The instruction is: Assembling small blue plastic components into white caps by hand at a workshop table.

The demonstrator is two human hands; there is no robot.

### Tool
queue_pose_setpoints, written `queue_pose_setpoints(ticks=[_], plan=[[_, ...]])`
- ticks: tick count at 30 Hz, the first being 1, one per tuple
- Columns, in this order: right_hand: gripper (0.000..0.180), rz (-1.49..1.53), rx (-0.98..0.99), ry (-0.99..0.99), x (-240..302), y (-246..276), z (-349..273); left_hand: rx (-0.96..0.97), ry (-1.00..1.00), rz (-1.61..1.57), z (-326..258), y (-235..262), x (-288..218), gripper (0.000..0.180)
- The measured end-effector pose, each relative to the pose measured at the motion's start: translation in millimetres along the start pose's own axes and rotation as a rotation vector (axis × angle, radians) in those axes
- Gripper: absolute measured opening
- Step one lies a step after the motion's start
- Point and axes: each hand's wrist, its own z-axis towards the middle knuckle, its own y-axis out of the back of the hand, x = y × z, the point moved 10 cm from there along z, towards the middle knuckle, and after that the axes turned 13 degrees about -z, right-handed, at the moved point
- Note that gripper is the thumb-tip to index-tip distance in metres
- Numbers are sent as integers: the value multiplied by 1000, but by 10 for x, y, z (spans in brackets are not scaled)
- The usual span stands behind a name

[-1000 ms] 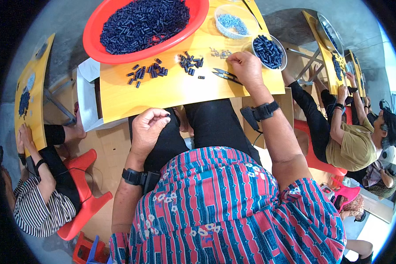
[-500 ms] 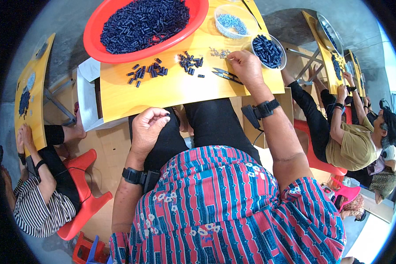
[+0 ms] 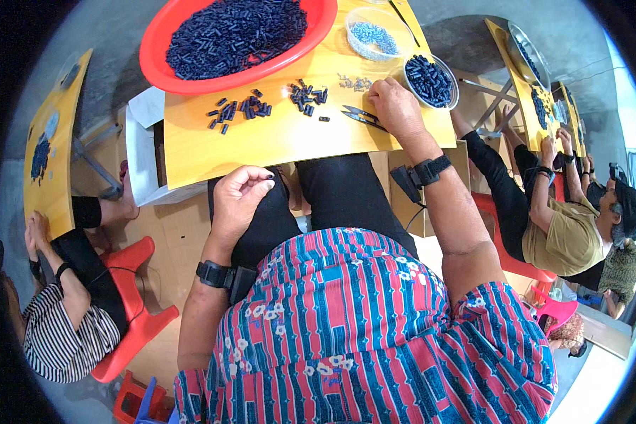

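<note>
My left hand [image 3: 237, 205] is over my lap, just off the table's front edge. Its thumb and forefinger pinch a small dark cylindrical piece [image 3: 270, 177]. On the table, my right hand [image 3: 397, 107] has its fingertips together beside a scatter of tiny silvery parts [image 3: 355, 83]; whether anything is between them is hidden. Black-handled thread snips [image 3: 363, 118] lie just left of that hand. A clear tub of dark cylindrical pieces [image 3: 429, 80] stands right beside it. Two loose groups of the same pieces, one at the left [image 3: 240, 111] and one in the middle [image 3: 307, 97], lie on the tabletop.
A large red basin [image 3: 152, 53] heaped with dark pieces covers the yellow table's [image 3: 275, 145] far left. Behind the scatter stands a clear tub of light-blue bits [image 3: 372, 39]. People sit at other yellow tables on both sides. A white box [image 3: 143, 145] stands under the table's left edge.
My left hand has risen slightly, still pinching the small dark piece. My right hand stays near the silvery parts, with only a slight shift. The view has tilted a little.
</note>
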Motion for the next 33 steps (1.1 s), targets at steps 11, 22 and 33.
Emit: queue_pose_setpoints(ticks=[11,22,33], plan=[[6,-42,26,93,59,-5,-7,-10,-18,36,34,22,53,9],[9,-171,39,194,223,98,-41,-11,1,45,34,31,56,9],[9,-268,-73,266,183,53,-75,-12,-36,58,64,4,4,10]])
